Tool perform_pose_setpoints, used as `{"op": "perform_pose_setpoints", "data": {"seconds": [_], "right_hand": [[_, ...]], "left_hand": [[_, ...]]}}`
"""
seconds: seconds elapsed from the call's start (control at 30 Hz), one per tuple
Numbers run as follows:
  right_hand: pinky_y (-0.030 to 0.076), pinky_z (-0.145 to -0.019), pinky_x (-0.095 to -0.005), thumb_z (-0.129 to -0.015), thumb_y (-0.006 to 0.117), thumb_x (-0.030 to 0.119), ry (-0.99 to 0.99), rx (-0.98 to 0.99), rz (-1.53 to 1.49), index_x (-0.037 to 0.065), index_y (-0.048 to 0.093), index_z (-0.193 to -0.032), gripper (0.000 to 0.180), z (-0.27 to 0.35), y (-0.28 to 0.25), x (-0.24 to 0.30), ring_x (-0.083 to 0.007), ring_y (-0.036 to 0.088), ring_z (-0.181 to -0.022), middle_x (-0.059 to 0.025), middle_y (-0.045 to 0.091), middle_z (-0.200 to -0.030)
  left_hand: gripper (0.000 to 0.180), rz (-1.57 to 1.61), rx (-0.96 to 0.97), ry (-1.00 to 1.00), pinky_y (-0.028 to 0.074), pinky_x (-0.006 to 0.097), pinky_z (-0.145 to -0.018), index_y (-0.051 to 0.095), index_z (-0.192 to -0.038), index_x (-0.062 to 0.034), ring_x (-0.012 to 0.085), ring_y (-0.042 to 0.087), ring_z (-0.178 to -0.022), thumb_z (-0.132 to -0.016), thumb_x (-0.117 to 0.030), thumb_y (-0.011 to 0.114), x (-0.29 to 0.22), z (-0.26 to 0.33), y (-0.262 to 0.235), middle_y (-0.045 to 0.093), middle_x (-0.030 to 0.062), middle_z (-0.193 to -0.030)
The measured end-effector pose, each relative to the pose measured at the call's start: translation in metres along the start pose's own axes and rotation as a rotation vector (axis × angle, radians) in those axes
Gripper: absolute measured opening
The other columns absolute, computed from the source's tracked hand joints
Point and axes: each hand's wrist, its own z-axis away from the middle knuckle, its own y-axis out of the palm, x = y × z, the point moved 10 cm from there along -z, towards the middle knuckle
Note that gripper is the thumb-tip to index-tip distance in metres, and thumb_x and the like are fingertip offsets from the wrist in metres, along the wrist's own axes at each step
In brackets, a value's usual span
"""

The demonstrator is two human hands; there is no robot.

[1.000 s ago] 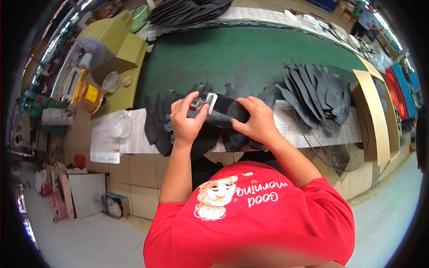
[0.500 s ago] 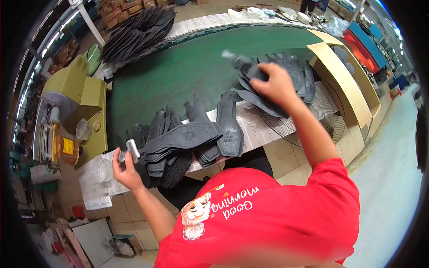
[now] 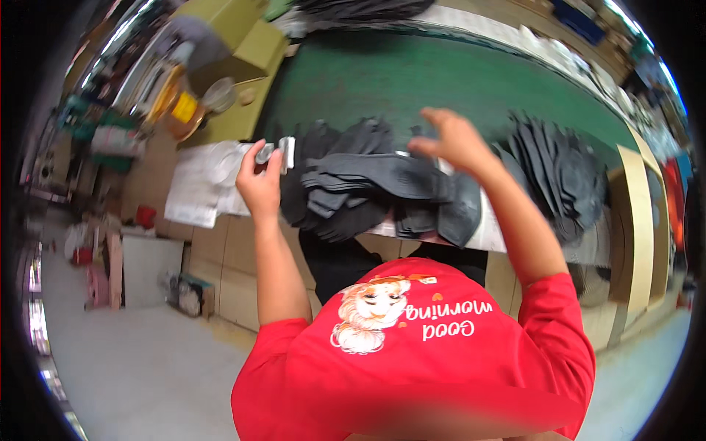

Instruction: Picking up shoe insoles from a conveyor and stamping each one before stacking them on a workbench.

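Left hand [image 3: 259, 185] closed around a small silvery tool [image 3: 276, 152], held above the near edge of the counter [image 3: 441, 81]. Right hand [image 3: 456, 141] spread wide, holding nothing, fingers over the pile of dark grey cut pieces [image 3: 368, 187] lying at the near edge. Second fanned stack [image 3: 559, 173] toward the counter's right end.
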Motion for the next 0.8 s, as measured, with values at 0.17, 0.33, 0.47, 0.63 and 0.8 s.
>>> {"op": "perform_pose_setpoints", "data": {"seconds": [0.17, 0.33, 0.47, 0.63, 0.8], "right_hand": [[0.043, -0.097, -0.0453, -0.073, 0.075, 0.039, -0.141, 0.147, -0.018, 0.000, 0.059, -0.121, 0.064, 0.004, 0.082, 0.060, -0.0361, 0.055, -0.114, -0.0196, 0.060, -0.118], [0.050, -0.087, -0.0416, -0.071, 0.074, 0.032, -0.205, 0.043, -0.095, 0.001, 0.063, -0.114, 0.054, 0.015, 0.075, 0.068, -0.0349, 0.061, -0.101, -0.0168, 0.063, -0.108], [0.050, -0.084, -0.0415, -0.069, 0.074, 0.028, -0.190, -0.244, -0.168, 0.001, 0.063, -0.110, 0.051, 0.021, 0.043, 0.068, -0.0351, 0.062, -0.096, -0.0168, 0.063, -0.102], [0.050, -0.079, -0.0397, -0.067, 0.076, 0.025, -0.134, -0.383, -0.283, 0.000, 0.062, -0.111, 0.052, 0.032, 0.002, 0.065, -0.0340, 0.061, -0.089, -0.0167, 0.061, -0.094], [0.049, -0.079, -0.0403, -0.068, 0.076, 0.030, -0.053, -0.272, -0.197, 0.002, 0.064, -0.113, 0.055, 0.033, 0.004, 0.060, -0.0338, 0.061, -0.089, -0.0163, 0.060, -0.094]], "left_hand": [[0.040, -0.566, -0.162, -0.071, 0.053, 0.041, -0.076, 0.066, -0.112, -0.0070, 0.0301, 0.069, -0.085, -0.077, -0.026, 0.074, 0.015, -0.053, -0.060, 0.071, 0.0172, -0.095], [0.041, -0.909, -0.099, -0.137, 0.048, 0.046, -0.085, 0.065, -0.116, -0.0125, 0.0336, 0.066, -0.097, -0.077, -0.025, 0.071, 0.067, -0.086, -0.094, 0.070, 0.0157, -0.101], [0.040, -1.041, 0.077, -0.197, 0.044, 0.045, -0.090, 0.066, -0.117, -0.0167, 0.0306, 0.066, -0.099, -0.078, -0.021, 0.070, 0.110, -0.096, -0.084, 0.071, 0.0133, -0.102], [0.040, -1.106, 0.178, -0.176, 0.044, 0.045, -0.090, 0.066, -0.117, -0.0179, 0.0291, 0.066, -0.099, -0.077, -0.020, 0.070, 0.134, -0.101, -0.079, 0.071, 0.0115, -0.101], [0.038, -0.947, 0.021, -0.104, 0.048, 0.045, -0.085, 0.068, -0.113, -0.0168, 0.0327, 0.066, -0.096, -0.075, -0.021, 0.070, 0.098, -0.103, -0.091, 0.070, 0.0132, -0.101]]}}
